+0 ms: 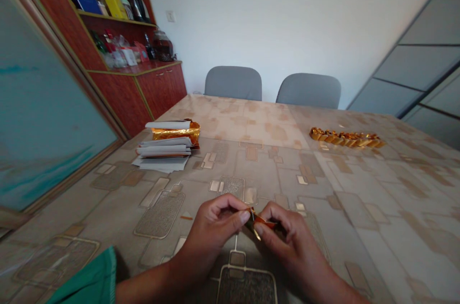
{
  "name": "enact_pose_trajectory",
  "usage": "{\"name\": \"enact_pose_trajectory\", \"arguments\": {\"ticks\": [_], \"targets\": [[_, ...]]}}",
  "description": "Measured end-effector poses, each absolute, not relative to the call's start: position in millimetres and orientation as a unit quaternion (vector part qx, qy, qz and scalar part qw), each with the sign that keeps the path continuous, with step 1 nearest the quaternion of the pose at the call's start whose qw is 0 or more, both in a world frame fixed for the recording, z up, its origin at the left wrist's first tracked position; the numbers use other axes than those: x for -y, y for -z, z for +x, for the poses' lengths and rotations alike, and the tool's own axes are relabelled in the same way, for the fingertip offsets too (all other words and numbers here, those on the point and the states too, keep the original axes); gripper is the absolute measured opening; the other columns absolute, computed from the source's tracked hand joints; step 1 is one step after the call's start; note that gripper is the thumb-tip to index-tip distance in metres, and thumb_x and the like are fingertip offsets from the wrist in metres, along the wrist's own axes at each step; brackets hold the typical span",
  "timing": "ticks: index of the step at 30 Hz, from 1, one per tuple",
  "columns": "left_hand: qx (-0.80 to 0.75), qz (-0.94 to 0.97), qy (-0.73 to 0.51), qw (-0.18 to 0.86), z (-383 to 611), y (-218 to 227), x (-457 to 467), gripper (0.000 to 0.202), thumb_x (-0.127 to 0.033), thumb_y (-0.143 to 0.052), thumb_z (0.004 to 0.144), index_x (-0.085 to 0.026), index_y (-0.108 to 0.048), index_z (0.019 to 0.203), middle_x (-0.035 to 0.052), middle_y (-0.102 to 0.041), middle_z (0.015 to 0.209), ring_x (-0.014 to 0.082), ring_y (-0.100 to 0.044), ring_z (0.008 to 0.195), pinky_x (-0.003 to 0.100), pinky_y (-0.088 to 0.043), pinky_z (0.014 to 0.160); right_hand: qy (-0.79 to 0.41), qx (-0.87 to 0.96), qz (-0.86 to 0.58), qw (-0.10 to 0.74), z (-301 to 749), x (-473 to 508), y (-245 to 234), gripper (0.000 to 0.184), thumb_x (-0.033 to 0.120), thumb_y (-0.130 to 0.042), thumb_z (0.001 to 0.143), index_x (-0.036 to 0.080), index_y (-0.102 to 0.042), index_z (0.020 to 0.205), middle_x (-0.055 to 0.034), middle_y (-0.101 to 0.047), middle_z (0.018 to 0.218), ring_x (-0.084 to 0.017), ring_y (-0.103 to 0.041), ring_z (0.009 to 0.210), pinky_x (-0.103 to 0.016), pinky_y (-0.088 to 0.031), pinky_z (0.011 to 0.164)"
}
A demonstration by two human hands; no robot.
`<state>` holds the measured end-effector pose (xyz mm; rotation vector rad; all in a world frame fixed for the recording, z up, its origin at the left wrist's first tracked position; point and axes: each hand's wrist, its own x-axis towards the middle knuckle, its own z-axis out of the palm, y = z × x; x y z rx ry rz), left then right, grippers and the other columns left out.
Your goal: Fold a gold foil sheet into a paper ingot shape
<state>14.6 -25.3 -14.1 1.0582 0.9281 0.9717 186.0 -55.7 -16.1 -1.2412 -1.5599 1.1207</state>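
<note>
Between my two hands, just above the table, is a small piece of folded gold foil paper (257,229). My left hand (219,227) pinches its left edge between thumb and fingertips. From the other side my right hand (287,234) grips it, the thumb pressed along its lower edge and the fingers curled behind. Part of the foil paper is hidden by the right fingers. Further off to the left lies a stack of gold foil paper sheets (176,132) with white backs, curled over. A row of folded gold foil pieces (347,138) stands at the far right.
The table (251,169) has a patterned, glossy cover. A small orange-brown scrap (186,218) lies left of my hands. Two grey chairs (233,82) stand at the far edge. A red-brown cabinet (163,88) with jars and boxes is at the back left.
</note>
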Motion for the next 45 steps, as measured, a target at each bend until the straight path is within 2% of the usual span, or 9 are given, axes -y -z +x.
{"name": "enact_pose_trajectory", "arguments": {"ticks": [2,5,9,14,22,28,34,39,45], "targets": [[-0.412,0.448,-0.424,0.671,16.4,15.9,24.9,0.029,-0.042,-0.085,0.07,-0.016,-0.073,0.075,0.0,-0.065,0.064,0.0134,-0.057,0.061,0.024,-0.046,0.061,-0.45,0.613,-0.492,0.424,185.8,56.3,16.0,0.025,0.033,-0.057,0.089,0.021,-0.054,0.067,0.0042,-0.046,0.058,-0.012,-0.038,0.054,-0.026,-0.029,0.05],[-0.417,0.417,-0.405,0.699,19.3,17.7,25.1,0.035,-0.04,-0.089,0.065,-0.015,-0.074,0.087,0.0021,-0.07,0.073,0.0139,-0.06,0.063,0.026,-0.048,0.063,-0.462,0.605,-0.483,0.432,186.3,56.2,15.9,0.025,0.035,-0.056,0.092,0.02,-0.06,0.072,-0.0006,-0.06,0.065,-0.014,-0.047,0.059,-0.026,-0.034,0.054],[-0.415,0.416,-0.39,0.708,20.2,17.8,26.1,0.033,-0.04,-0.089,0.063,-0.014,-0.072,0.072,0.0007,-0.065,0.06,0.0125,-0.057,0.059,0.025,-0.045,0.061,-0.48,0.603,-0.465,0.437,189.0,54.6,15.3,0.024,0.037,-0.057,0.092,0.02,-0.063,0.076,-0.003,-0.067,0.07,-0.016,-0.053,0.064,-0.027,-0.038,0.058],[-0.428,0.396,-0.412,0.7,19.9,17.4,26.4,0.035,-0.042,-0.09,0.062,-0.014,-0.071,0.07,0.0018,-0.067,0.062,0.0128,-0.058,0.059,0.024,-0.045,0.06,-0.5,0.611,-0.477,0.386,189.4,54.2,19.0,0.022,0.04,-0.061,0.086,0.019,-0.068,0.08,-0.0029,-0.064,0.071,-0.017,-0.052,0.064,-0.029,-0.037,0.058],[-0.413,0.4,-0.419,0.702,18.9,20.4,28.2,0.036,-0.044,-0.091,0.062,-0.014,-0.071,0.068,0.0007,-0.065,0.059,0.0115,-0.057,0.057,0.022,-0.045,0.058,-0.531,0.598,-0.441,0.408,189.0,57.3,25.8,0.025,0.04,-0.06,0.089,0.019,-0.069,0.079,-0.0017,-0.06,0.071,-0.017,-0.049,0.066,-0.03,-0.037,0.061],[-0.421,0.41,-0.434,0.683,19.1,15.3,27.3,0.035,-0.043,-0.09,0.063,-0.014,-0.07,0.065,-0.0001,-0.064,0.056,0.0113,-0.056,0.056,0.023,-0.045,0.059,-0.494,0.595,-0.463,0.434,196.2,55.9,22.9,0.03,0.04,-0.061,0.091,0.02,-0.06,0.069,0.0031,-0.048,0.061,-0.013,-0.036,0.057,-0.027,-0.026,0.053],[-0.431,0.406,-0.425,0.685,20.0,16.4,27.2,0.036,-0.044,-0.09,0.062,-0.014,-0.069,0.065,0.0,-0.064,0.056,0.0117,-0.056,0.056,0.023,-0.045,0.059,-0.424,0.628,-0.478,0.445,197.4,57.2,21.1,0.035,0.039,-0.056,0.095,0.02,-0.056,0.066,0.0024,-0.047,0.062,-0.013,-0.039,0.058,-0.027,-0.028,0.053],[-0.428,0.411,-0.419,0.688,19.5,15.1,28.1,0.037,-0.044,-0.089,0.062,-0.014,-0.069,0.065,-0.0003,-0.064,0.056,0.0114,-0.056,0.056,0.023,-0.045,0.059,-0.471,0.624,-0.455,0.426,197.5,55.6,18.6,0.025,0.037,-0.059,0.093,0.02,-0.064,0.075,0.0011,-0.055,0.065,-0.013,-0.043,0.06,-0.027,-0.031,0.055],[-0.419,0.413,-0.408,0.698,18.8,18.9,27.2,0.035,-0.042,-0.089,0.062,-0.014,-0.069,0.068,-0.0005,-0.063,0.056,0.0114,-0.055,0.055,0.023,-0.044,0.058,-0.5,0.574,-0.442,0.474,193.9,57.6,28.4,0.032,0.043,-0.06,0.092,0.021,-0.052,0.07,0.0041,-0.046,0.06,-0.012,-0.034,0.055,-0.026,-0.027,0.051]]}}
